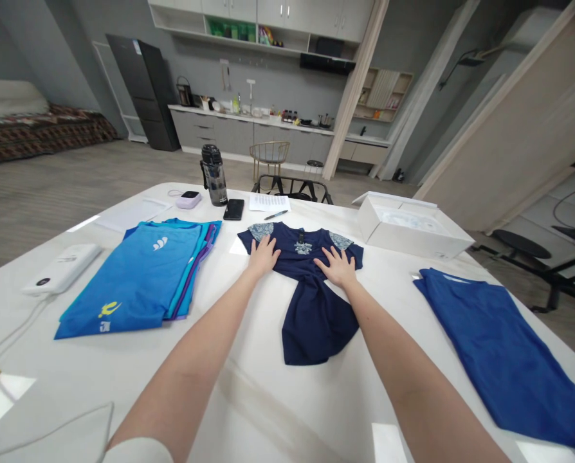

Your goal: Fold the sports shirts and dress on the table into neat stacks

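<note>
A navy short-sleeved T-shirt [311,321] with patterned shoulders lies in front of me, its sleeves spread and its lower part bunched and twisted toward me. My left hand [264,257] rests on its left side below the sleeve, fingers spread. On the right side, my right hand [336,267] presses flat near the other sleeve, fingers also apart. Neither hand grips the cloth. To the left sits a stack of folded blue shirts [133,276], with purple and teal edges showing. Over on the right lies a folded darker blue garment [504,347].
On the white table [268,411] stand a water bottle [214,177] and an open white box [413,225]. A phone [234,209], a pen [276,215], printed paper [269,203], a lilac device [188,200] and a white power bank [63,269] with a cable lie around the shirts.
</note>
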`<state>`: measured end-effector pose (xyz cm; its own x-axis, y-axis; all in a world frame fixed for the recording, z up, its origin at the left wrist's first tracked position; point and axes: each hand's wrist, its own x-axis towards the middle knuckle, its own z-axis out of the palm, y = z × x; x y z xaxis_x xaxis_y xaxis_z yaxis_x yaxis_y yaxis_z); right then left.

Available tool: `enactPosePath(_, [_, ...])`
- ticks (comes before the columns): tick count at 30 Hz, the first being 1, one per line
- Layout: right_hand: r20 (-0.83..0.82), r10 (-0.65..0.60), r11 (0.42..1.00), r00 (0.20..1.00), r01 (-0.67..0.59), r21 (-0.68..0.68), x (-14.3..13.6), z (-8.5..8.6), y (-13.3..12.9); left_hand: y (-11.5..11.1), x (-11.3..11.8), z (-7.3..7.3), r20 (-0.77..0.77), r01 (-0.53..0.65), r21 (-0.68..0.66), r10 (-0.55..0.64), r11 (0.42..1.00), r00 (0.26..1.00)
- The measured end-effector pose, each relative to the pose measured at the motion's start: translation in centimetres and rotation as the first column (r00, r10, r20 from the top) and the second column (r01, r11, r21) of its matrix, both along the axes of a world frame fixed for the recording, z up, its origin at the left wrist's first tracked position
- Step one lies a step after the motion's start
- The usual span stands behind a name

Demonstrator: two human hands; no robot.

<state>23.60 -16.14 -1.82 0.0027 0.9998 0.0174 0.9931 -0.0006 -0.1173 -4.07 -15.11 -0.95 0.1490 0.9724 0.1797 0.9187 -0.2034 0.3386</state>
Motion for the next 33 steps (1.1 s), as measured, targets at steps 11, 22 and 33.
enactPosePath(11, [0.008, -0.027, 0.999, 1.000, 0.027, -0.042, 0.0, 0.7, 0.8, -8.7, 7.5, -1.7, -0.003, 0.368, 0.008, -0.368, 0.930, 0.930])
enactPosePath(22, [-0.132, -0.124, 0.983, 0.983, 0.140, 0.119, -1.3, 1.3, -6.3, -8.1, 7.9, -1.7, -0.067, 0.324, -0.003, -0.324, 0.946, 0.944])
enactPosePath(33, [-0.276, -0.073, 0.997, 0.958, 0.081, 0.016, -0.4, 3.4, -15.2, -10.3, 7.7, 0.3, -0.027, 0.320, 0.153, -0.319, 0.935, 0.947])
